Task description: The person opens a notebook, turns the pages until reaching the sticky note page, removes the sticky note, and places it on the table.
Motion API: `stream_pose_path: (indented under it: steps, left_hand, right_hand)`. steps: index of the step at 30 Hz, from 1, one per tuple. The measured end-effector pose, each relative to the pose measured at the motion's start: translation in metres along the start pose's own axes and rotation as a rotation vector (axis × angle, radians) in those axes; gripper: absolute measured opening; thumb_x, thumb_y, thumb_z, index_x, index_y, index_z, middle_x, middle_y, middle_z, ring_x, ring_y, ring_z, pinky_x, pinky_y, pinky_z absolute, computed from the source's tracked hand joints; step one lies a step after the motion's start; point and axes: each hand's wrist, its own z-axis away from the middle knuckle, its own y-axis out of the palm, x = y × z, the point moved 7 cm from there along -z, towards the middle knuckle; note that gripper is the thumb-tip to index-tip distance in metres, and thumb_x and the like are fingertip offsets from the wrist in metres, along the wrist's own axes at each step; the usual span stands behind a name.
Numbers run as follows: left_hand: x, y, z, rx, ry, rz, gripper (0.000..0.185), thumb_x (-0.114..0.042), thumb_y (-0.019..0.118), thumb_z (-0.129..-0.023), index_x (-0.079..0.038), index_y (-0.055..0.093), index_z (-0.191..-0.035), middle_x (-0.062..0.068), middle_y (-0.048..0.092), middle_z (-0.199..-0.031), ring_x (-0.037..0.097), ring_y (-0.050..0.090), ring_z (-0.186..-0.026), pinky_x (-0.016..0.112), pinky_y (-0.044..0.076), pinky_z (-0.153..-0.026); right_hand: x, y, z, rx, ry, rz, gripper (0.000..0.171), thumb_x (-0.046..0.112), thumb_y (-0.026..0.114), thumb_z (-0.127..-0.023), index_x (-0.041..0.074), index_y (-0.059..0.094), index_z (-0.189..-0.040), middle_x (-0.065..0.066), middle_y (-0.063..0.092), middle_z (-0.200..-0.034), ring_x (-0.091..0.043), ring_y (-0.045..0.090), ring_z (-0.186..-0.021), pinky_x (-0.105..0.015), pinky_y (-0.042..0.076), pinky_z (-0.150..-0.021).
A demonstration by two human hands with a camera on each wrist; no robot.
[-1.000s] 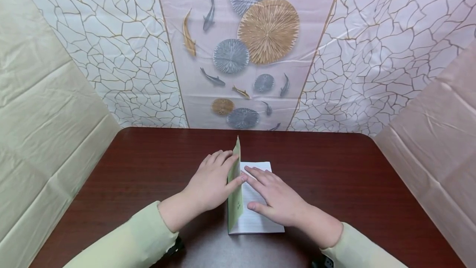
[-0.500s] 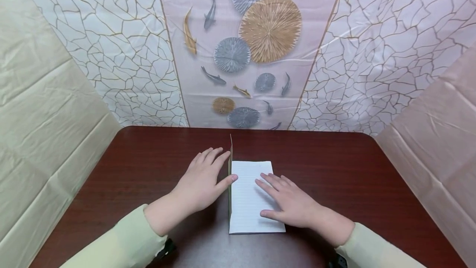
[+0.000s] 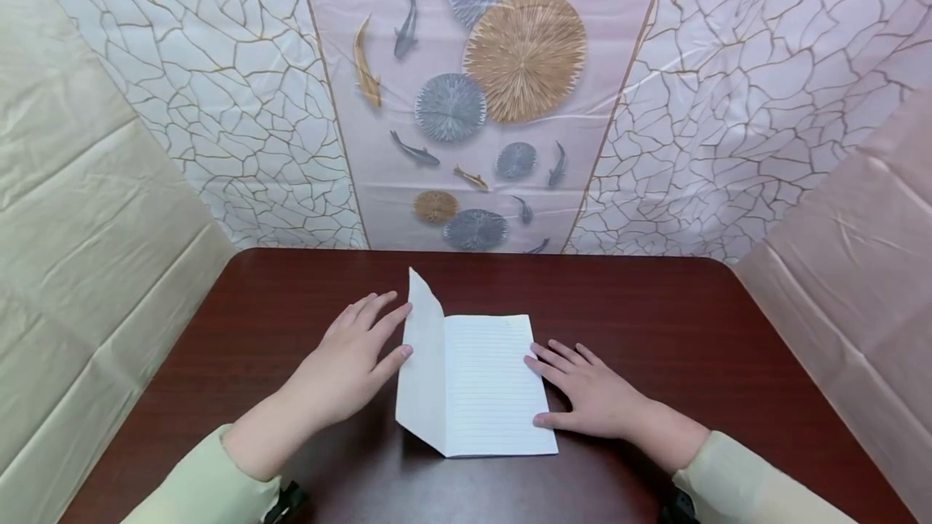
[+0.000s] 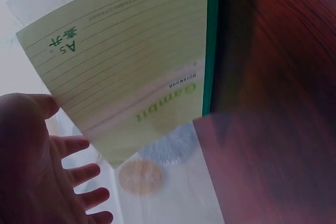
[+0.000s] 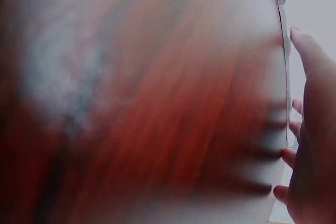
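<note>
A notebook (image 3: 495, 386) with white ruled pages lies on the table, its front cover (image 3: 422, 370) raised and tilted to the left. In the left wrist view the cover's pale green outside (image 4: 131, 61) shows, with "Gambit" and "A5" printed on it and a dark green spine strip (image 4: 211, 45). My left hand (image 3: 349, 362) is at the cover's outer edge, fingers spread and thumb and index fingertips right at that edge. My right hand (image 3: 593, 390) has its fingertips at the right edge of the ruled page, fingers extended and apart, as the right wrist view also shows.
The notebook lies near the middle of a dark red-brown wooden table (image 3: 692, 330). Behind the table hangs a patterned cloth (image 3: 473, 144) with fish and round motifs. Plain cloth panels (image 3: 95, 265) stand at the left and right sides.
The cover has swung from nearly upright over to the left, showing its white inside. My left hand has moved left with it, and my right hand has slid right across the page to its edge.
</note>
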Motion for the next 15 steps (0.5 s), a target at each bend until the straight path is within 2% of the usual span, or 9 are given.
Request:
stream_pose_path:
  steps: [5, 12, 15]
  left_hand:
    - [0.014, -0.002, 0.012, 0.006, -0.016, -0.021, 0.056, -0.037, 0.055, -0.100, -0.013, 0.045, -0.149, 0.014, 0.034, -0.156, 0.038, 0.027, -0.144, 0.057, 0.019, -0.116]
    - [0.032, 0.002, 0.027, 0.026, -0.098, -0.086, 0.053, -0.030, 0.058, -0.096, -0.010, 0.051, -0.144, 0.016, 0.037, -0.154, 0.042, 0.028, -0.143, 0.059, 0.018, -0.115]
    - [0.035, 0.005, 0.031, 0.035, -0.110, -0.127, 0.051, -0.029, 0.063, -0.093, -0.008, 0.056, -0.139, 0.017, 0.040, -0.151, 0.044, 0.030, -0.141, 0.061, 0.020, -0.114]
  right_hand:
    - [0.000, 0.000, 0.000, 0.018, 0.014, 0.001, 0.089, 0.077, 0.046, -0.088, 0.022, 0.033, -0.156, -0.001, 0.027, -0.162, -0.031, 0.023, -0.148, -0.060, 0.018, -0.115]
    - [0.001, -0.001, 0.001, 0.036, 0.018, -0.018, 0.089, 0.077, 0.046, -0.088, 0.022, 0.033, -0.156, -0.002, 0.027, -0.162, -0.032, 0.023, -0.148, -0.060, 0.019, -0.115]
    - [-0.001, 0.001, 0.001, 0.063, 0.035, -0.005, 0.090, 0.079, 0.043, -0.087, 0.025, 0.030, -0.157, 0.000, 0.024, -0.163, -0.029, 0.020, -0.149, -0.058, 0.018, -0.116]
